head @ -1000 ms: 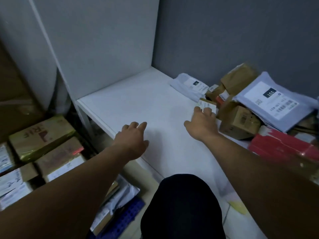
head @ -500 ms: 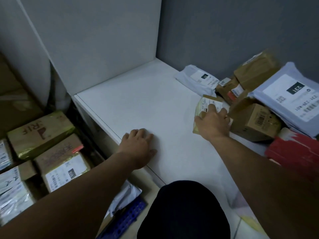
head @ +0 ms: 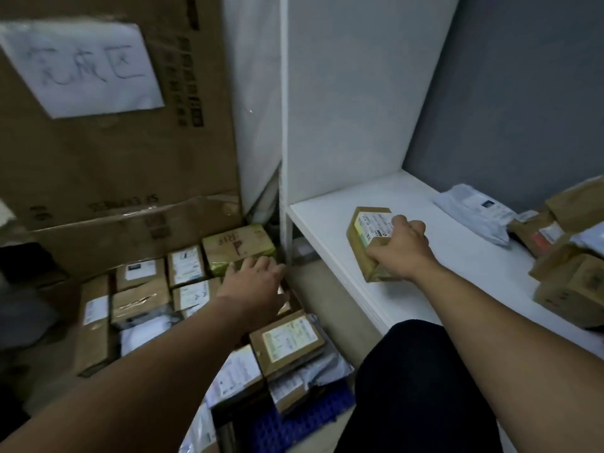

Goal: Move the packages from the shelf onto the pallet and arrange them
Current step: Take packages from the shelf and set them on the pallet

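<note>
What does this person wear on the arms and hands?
Nothing: the left hand and right hand are bare, without gloves; no ring, watch or wristband shows. The left forearm and right forearm show no sleeve. A dark trouser leg shows below.

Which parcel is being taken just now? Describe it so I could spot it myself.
Look at the white shelf on the right. Over its bare left part, apart from the heap of parcels at its right end, is a small brown box with a white label on top. Alone among them, it is gripped by the right hand.
</note>
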